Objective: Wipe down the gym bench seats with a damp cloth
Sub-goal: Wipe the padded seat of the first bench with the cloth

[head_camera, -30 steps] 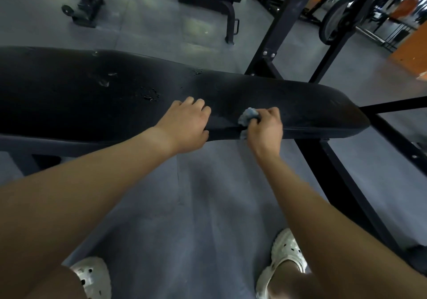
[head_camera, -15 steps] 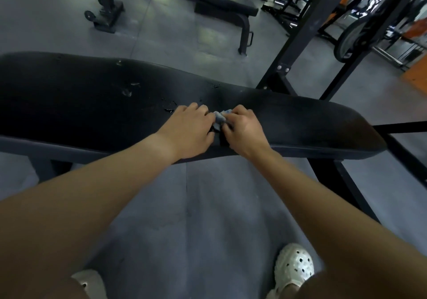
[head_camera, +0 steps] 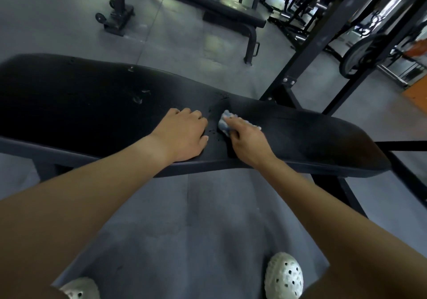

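Bench seat point(head_camera: 80, 104), right hand point(head_camera: 249, 142) around cloth point(head_camera: 224, 123)

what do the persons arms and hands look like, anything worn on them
Both forearms are bare as far as the picture shows: no sleeves, watch or wristbands in view. The left hand and the right hand wear no gloves, and no rings show on the fingers that can be seen. No markings show on either arm.

Black bench point(head_camera: 92, 104) — pale blue cloth point(head_camera: 225, 123) — white perforated shoes point(head_camera: 283, 276).
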Demonstrator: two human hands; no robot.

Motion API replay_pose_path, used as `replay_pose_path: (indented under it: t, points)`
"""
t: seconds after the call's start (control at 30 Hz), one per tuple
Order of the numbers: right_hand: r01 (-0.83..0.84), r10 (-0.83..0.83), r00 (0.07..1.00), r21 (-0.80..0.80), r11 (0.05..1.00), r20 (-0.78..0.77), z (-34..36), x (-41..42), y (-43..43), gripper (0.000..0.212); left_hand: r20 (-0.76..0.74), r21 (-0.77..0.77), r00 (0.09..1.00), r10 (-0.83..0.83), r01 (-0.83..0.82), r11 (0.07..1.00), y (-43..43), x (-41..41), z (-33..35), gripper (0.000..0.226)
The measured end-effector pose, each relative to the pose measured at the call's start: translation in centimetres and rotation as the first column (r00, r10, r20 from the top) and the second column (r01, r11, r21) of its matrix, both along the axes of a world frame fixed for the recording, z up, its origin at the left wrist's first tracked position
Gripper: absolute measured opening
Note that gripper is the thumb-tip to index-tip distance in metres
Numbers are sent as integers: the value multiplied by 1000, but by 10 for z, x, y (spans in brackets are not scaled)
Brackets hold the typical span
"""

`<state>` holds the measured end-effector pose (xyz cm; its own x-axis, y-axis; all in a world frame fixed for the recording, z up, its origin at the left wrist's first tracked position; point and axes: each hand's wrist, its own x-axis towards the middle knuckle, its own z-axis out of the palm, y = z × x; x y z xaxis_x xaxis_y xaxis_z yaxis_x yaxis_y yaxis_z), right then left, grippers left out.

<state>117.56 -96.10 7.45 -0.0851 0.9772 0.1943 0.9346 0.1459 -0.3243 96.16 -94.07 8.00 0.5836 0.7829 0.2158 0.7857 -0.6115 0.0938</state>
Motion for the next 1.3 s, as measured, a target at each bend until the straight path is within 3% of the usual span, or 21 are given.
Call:
replay_pose_path:
  t: [0.13,0.2,0.3,0.4,0.47,0.57,0.67,0.83,0.9,1.07,1.13,1.3]
  points:
    - [-132,133,991,-29,991,33,2,-3,6,41,3,-11,1000,2,-2,1000,2,4,4,36]
    - [-107,111,992,-71,992,58,3,7,15,33,3,-14,1000,5,-5,1000,2,5,4,36]
    - [77,-70,994,-95,992,81,3,28,32,26,15,-28,1000,8,-7,1000,0,4,1,37]
    - [280,-277,960,-62,958,45,2,41,43,36,25,-41,1000,2,-1,999,1,-1,-1,37]
    - [318,-316,948,-36,948,39,0,40,51,43,36,-47,999,-7,9,999,2,-4,-3,37]
    - [224,-219,972,-53,973,90,1,28,61,49,64,-57,998,-19,22,998,4,-6,-4,37]
    - [28,-17,995,-109,994,98,0,9,62,55,83,-51,996,-19,23,998,6,-6,-4,35]
    - [-223,233,971,-133,966,58,-3,-14,60,55,93,-32,996,-10,13,999,7,-1,-1,32]
    - [-180,187,982,-136,974,41,-5,-5,63,55,89,-25,996,-7,9,1000,7,1,-2,32]
    - [175,-171,984,-104,979,50,-6,19,67,49,54,-28,998,11,-10,1000,4,1,-6,31]
    - [162,-155,984,-75,984,86,-6,13,64,45,42,-12,999,16,-16,1000,3,1,-6,32]
    - [-80,91,989,-98,992,113,-12,-13,46,53,11,1,999,32,-32,999,-1,4,-3,34]
